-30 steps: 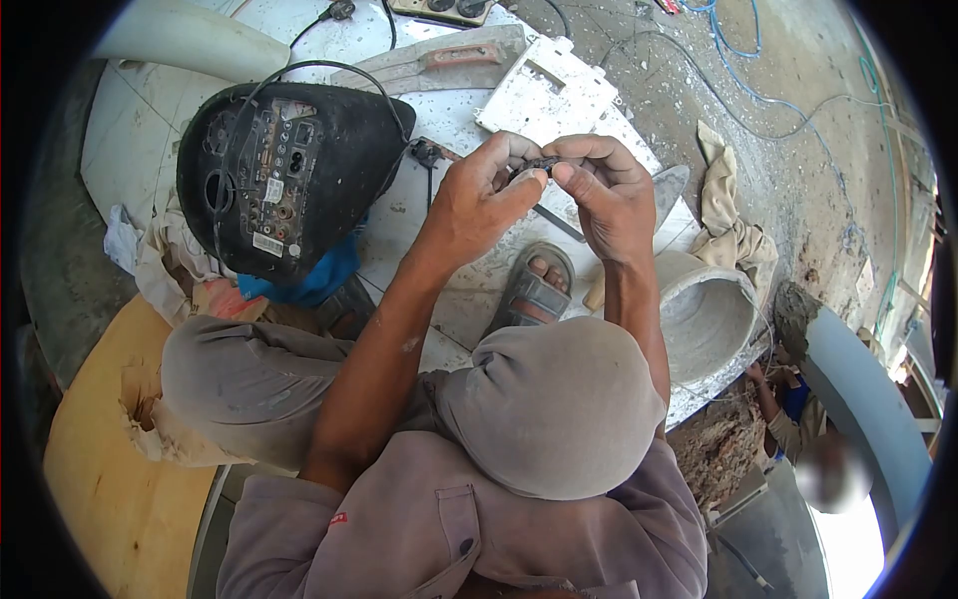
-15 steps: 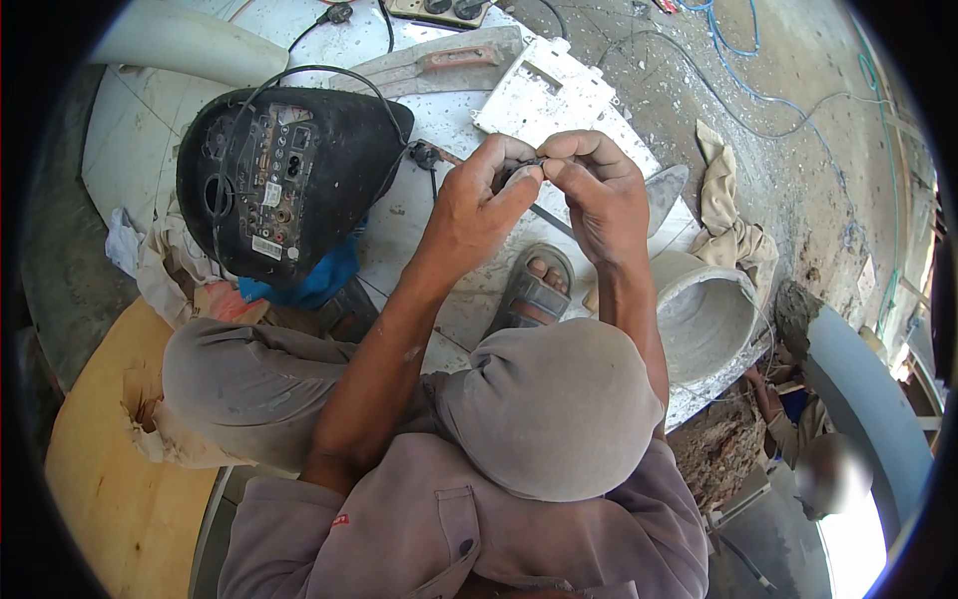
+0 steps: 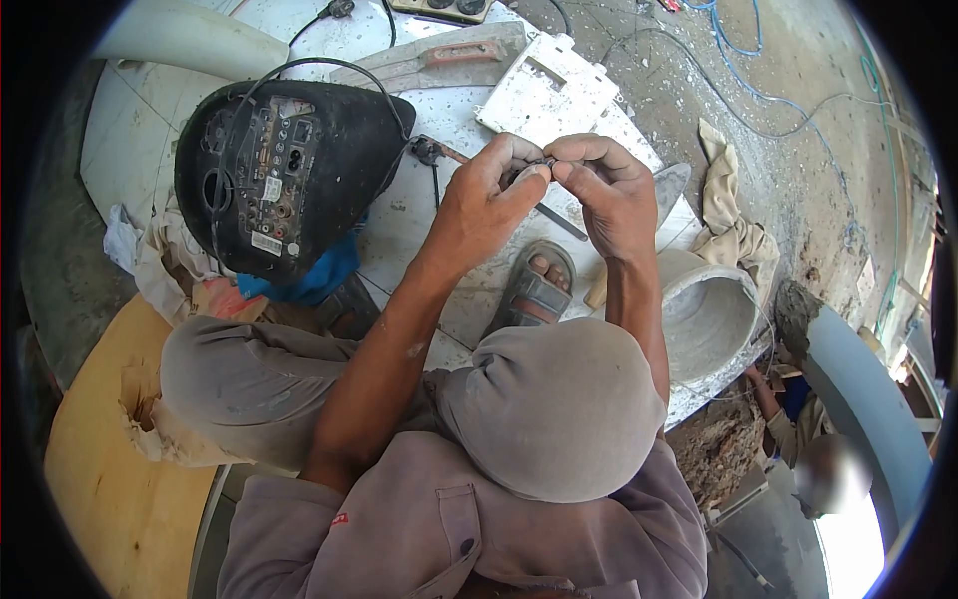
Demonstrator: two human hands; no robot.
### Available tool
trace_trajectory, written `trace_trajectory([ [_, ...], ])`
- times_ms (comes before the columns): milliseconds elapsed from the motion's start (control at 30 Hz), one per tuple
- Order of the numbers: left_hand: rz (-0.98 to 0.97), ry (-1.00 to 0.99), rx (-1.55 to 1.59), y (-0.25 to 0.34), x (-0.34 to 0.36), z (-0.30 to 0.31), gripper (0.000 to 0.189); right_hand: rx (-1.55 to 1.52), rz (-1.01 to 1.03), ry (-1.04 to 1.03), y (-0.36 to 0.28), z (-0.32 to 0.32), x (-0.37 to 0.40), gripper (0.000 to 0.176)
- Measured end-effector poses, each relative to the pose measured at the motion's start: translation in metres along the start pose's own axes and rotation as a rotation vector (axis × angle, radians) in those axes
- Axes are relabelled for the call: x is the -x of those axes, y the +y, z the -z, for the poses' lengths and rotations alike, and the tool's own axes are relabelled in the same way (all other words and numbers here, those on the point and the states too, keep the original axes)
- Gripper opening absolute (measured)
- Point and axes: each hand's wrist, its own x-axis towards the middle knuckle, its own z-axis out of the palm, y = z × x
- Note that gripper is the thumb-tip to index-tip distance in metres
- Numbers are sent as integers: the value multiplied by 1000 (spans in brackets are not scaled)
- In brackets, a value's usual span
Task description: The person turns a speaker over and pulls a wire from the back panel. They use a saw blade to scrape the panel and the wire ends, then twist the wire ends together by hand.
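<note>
My left hand (image 3: 486,205) and my right hand (image 3: 614,200) meet in front of me, both closed in a pinch. Between their fingertips is a small dark piece (image 3: 548,163), mostly covered and too small to name. Under the hands, a narrow dark strip (image 3: 562,222) lies on the white tiles. To the left of my left hand stands a black speaker (image 3: 344,150) with a panel of sockets and knobs, a cable looped over it. A black plug (image 3: 426,151) lies between the speaker and my left wrist.
Beyond the hands lie a white plastic panel (image 3: 559,85), a grey trowel (image 3: 399,72) and a power strip (image 3: 439,8). A cement-caked bucket (image 3: 709,314) and a cloth (image 3: 733,220) are at right. Another person's arm (image 3: 766,397) shows at lower right.
Both hands have shifted slightly to the right, still pinched together. The small dark piece is a little more covered by the fingers.
</note>
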Motion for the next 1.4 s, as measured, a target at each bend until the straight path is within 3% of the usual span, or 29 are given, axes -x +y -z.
trace_trajectory([
  [467,-38,-1,-90,-1,3,-4,18,-13,46,17,0,-2,-1,11],
  [533,-137,27,-308,2,4,-5,19,144,-22,16,-3,-2,-2,9],
  [633,-198,73,-402,1,3,-6,24,143,-16,37,-4,-4,-3,9],
  [833,-31,-21,-268,3,1,2,21,209,-80,-18,-8,9,-2,16],
  [1400,-76,3,-325,7,4,-1,23,260,-77,-52,-11,5,-4,14],
])
